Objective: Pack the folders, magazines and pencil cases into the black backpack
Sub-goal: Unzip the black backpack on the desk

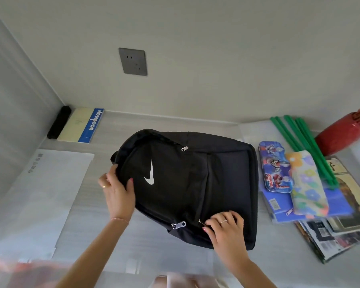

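The black backpack [187, 183] lies flat on the desk with its white logo up and its zippers closed. My left hand [117, 192] grips its top edge at the left. My right hand [224, 227] pinches a zipper pull on the front pocket near the bag's lower side. To the right lie a blue cartoon pencil case [276, 167] and a floral pencil case [308, 183] on a blue folder [279, 206]. Magazines [337, 231] are stacked under them. Green-spined folders [306, 140] lie behind.
A red vase [341, 136] stands at the far right. A blue notebook [81, 126] and a black roll [58, 122] sit in the back left corner. White sheets [50, 183] cover the desk's left side. A wall socket [133, 61] is above.
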